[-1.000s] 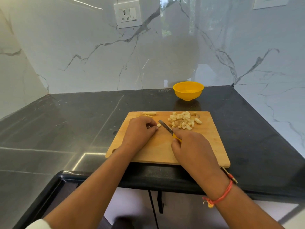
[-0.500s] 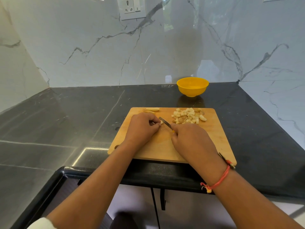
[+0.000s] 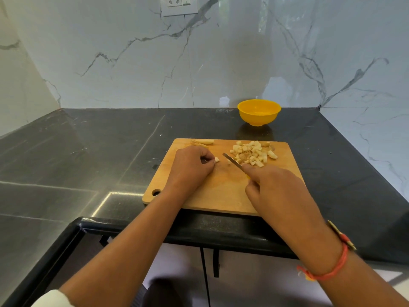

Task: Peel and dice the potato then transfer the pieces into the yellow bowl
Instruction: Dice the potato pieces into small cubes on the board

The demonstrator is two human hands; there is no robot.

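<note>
wooden board point(image 3: 221, 191) on the black worktop point(image 3: 88, 151), as half a second back. since then: knife point(image 3: 232, 160) pulled off the potato stub point(image 3: 217, 159), blade now apart from it and angled toward the board's far right corner, alongside the diced pile point(image 3: 252, 152). before, blade right up against the stub at the left fingertips. left hand point(image 3: 190, 167) unmoved at the board's middle-left, fingers point(image 3: 204, 154) curled, pinching the stub down on the wood. right hand point(image 3: 276, 187) over the board's near right part, fingers wrapped round the knife's yellow handle, most of it hidden under the palm. seen with the head tipped lower than before, wall socket point(image 3: 178, 5) now cut by the top edge.

counted: one board, one knife, two hands. one yellow bowl point(image 3: 259, 113) on the worktop just beyond the board's far right edge, apart from it. one pile of potato dice, too many and too overlapped for a sure number. one stub at the left fingertips. one small pale bit point(image 3: 229, 161) on the board just beside the blade. at the board's far edge, left of the pile, pale long strips point(image 3: 202, 142), one or two, cannot tell which. one red thread band point(image 3: 332, 268) on the right wrist.
</note>
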